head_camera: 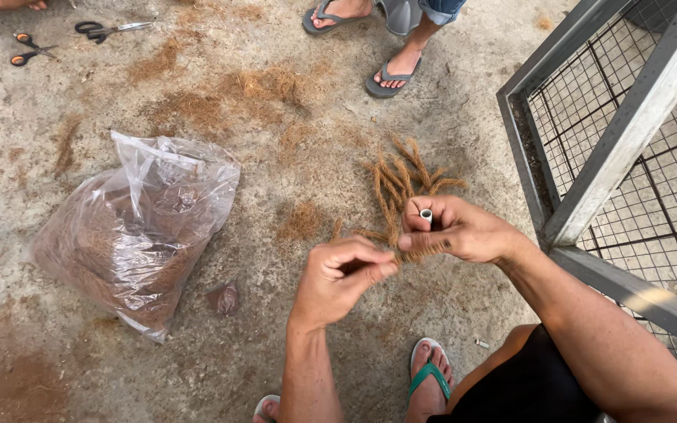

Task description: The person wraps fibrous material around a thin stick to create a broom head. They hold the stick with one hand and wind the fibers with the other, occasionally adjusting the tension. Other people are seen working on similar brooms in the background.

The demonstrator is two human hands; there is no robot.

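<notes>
My right hand point(457, 229) grips a bundle of brown coir rope strands point(398, 185) wrapped around a small white tube point(425, 214), whose open end shows between my fingers. The loose rope ends fan upward and away from me. My left hand point(344, 276) is closed beside it, pinching a strand of the same fibre at the bundle's lower end. Both hands hover over the concrete floor.
A clear plastic bag point(139, 227) of brown coir fibre lies at left. Loose fibre litters the floor. Two pairs of scissors point(111, 30) point(29, 48) lie at top left. Another person's sandalled feet point(389, 74) stand at top. A grey wire-mesh metal frame point(620, 141) stands at right.
</notes>
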